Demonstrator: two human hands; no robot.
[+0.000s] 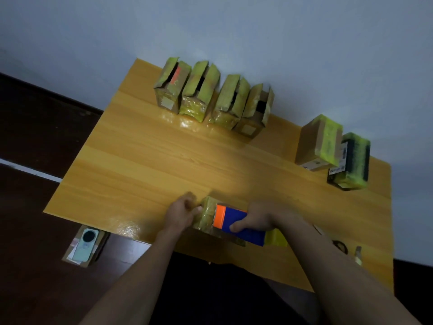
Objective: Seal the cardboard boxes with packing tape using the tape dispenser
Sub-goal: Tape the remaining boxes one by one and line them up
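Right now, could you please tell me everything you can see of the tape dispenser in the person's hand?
The tape dispenser has a blue body, seemingly plastic, with an orange front end and a thin, toothed-looking edge beside it. It lies tilted on top of a box wrapped in yellowish tape, near the front edge of the wooden table. The right hand grips its body, thumb on the near side. The left hand holds the box's left end, apart from the dispenser.
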